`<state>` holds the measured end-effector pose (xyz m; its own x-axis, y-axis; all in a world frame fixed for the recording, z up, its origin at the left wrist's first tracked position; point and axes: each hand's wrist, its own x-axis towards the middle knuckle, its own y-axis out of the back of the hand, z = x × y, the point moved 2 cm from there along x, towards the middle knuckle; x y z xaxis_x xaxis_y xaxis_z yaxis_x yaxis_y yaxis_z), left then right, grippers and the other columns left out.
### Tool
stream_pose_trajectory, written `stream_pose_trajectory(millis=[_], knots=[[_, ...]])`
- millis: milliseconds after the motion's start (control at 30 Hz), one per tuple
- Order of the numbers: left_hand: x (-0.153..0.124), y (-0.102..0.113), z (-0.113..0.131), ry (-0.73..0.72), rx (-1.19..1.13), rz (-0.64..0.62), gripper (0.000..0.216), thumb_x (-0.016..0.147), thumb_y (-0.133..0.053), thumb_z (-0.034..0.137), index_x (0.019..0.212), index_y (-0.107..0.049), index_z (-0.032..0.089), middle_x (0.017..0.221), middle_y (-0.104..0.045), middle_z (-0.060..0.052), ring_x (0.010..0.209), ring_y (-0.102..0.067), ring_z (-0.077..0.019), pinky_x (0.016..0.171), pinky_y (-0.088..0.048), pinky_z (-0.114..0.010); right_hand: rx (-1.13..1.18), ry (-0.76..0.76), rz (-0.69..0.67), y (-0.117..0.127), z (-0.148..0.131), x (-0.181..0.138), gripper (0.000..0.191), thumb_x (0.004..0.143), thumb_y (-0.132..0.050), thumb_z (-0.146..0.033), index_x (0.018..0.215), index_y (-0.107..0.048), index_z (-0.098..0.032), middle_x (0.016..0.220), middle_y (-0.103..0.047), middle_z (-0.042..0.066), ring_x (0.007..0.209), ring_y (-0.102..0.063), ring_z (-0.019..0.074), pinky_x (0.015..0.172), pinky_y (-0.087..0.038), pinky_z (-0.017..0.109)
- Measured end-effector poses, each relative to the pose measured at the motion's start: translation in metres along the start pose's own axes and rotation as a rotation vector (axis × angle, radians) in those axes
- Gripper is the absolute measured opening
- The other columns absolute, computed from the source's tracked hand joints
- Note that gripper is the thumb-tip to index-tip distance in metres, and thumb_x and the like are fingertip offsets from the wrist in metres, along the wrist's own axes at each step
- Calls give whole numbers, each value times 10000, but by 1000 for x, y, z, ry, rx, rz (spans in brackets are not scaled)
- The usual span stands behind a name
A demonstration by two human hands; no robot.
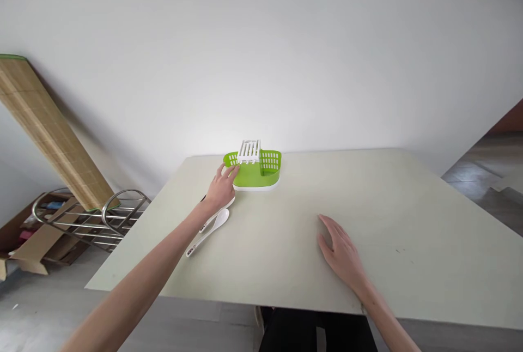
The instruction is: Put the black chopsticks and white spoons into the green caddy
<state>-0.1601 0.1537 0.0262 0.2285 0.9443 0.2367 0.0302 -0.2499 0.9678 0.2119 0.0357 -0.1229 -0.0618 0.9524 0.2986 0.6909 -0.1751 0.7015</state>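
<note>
A green plastic utensil holder (253, 178) with latticed walls and a white base stands near the back of the table. A white slotted rack (249, 150) tops its middle. My left hand (222, 187) is at the holder's left front, fingers stretched and apart, their tips at its wall; I see nothing held in them. Below this hand lies a white spoon (220, 218) with a patterned handle end. Beside it, another white spoon-like piece is partly hidden under the hand, and a small dark tip shows there too. My right hand (340, 251) rests on the table, open.
The pale table (294, 275) meets a white wall at the back. At left, a rolled bamboo mat (57, 134) leans over a metal rack (93, 224) and an opened cardboard box (36, 248) on the floor. Small dark marks dot the table's right side.
</note>
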Motion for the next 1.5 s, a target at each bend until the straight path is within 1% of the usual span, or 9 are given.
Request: stream_pose_trajectory(millis=[233, 767, 867, 967, 1067, 1200, 1300, 1367, 1500], knots=[[15, -4, 39, -86, 10, 33, 836, 840, -432, 9, 1655, -330, 170, 1611, -488, -138, 1590, -277, -342, 1244, -370, -528, 4, 50, 40, -2, -2, 1, 519, 1076, -391, -392, 1574, -451, -259, 1553, -581, 104, 1436, -547, 308, 1158, -497, 564], [81, -22, 181, -221, -86, -3, 895, 808, -470, 22, 1671, -248, 111, 1652, -431, -159, 1630, -176, -352, 1293, -291, -501, 117, 87, 85, 19, 13, 12, 528, 1064, -389, -317, 1586, -446, -258, 1514, -610, 119, 1420, -559, 293, 1163, -492, 547], [85, -24, 197, -244, -93, 4, 966, 790, -475, 17, 1695, -152, 122, 1712, -346, -155, 1647, -74, -345, 1331, -167, -551, 140, 81, 88, 21, 12, 12, 530, 1065, -384, -328, 1588, -449, -263, 1505, -616, 119, 1418, -560, 297, 1172, -478, 561], [73, -22, 204, -281, -146, 49, 997, 834, -441, 27, 1711, 9, 179, 1780, -172, -117, 1644, 64, -318, 1331, -106, -595, 156, 70, 81, 22, 12, 12, 535, 1063, -389, -337, 1589, -451, -262, 1506, -615, 118, 1419, -558, 300, 1175, -473, 563], [43, -18, 187, -311, -192, 108, 842, 980, -364, 133, 1711, 45, 224, 1796, -79, -87, 1638, 125, -292, 1325, -125, -597, 166, 41, 64, 23, 12, 11, 537, 1061, -385, -344, 1587, -454, -261, 1520, -606, 113, 1430, -549, 301, 1185, -464, 561], [-9, -17, 117, -274, -171, 74, 676, 1083, -351, 364, 1708, -122, 242, 1775, -202, -98, 1652, 24, -285, 1319, -157, -581, 169, 1, 25, 24, 12, 10, 532, 1065, -386, -366, 1582, -459, -265, 1552, -581, 99, 1453, -525, 298, 1189, -460, 553], [-50, -16, 47, -157, -135, 3, 665, 1091, -356, 457, 1694, -208, 220, 1741, -302, -114, 1651, -49, -299, 1311, -169, -596, 157, -10, 17, 24, 12, 8, 525, 1061, -391, -368, 1565, -478, -248, 1544, -587, 107, 1447, -528, 301, 1191, -455, 556], [-75, -14, 8, -95, -118, -85, 686, 1086, -357, 509, 1694, -227, 220, 1743, -293, -102, 1648, -67, -309, 1310, -175, -593, 155, -12, 19, 24, 13, 8, 522, 1059, -397, -369, 1560, -483, -249, 1539, -591, 109, 1440, -533, 303, 1186, -457, 560], [-112, -8, -30, -124, -119, -261, 689, 1076, -382, 539, 1701, -192, 319, 1751, -251, -29, 1637, -153, -291, 1310, -210, -553, 143, -17, 19, 22, 14, 6, 518, 1055, -414, -387, 1550, -493, -254, 1529, -598, 107, 1430, -541, 304, 1176, -465, 558]])
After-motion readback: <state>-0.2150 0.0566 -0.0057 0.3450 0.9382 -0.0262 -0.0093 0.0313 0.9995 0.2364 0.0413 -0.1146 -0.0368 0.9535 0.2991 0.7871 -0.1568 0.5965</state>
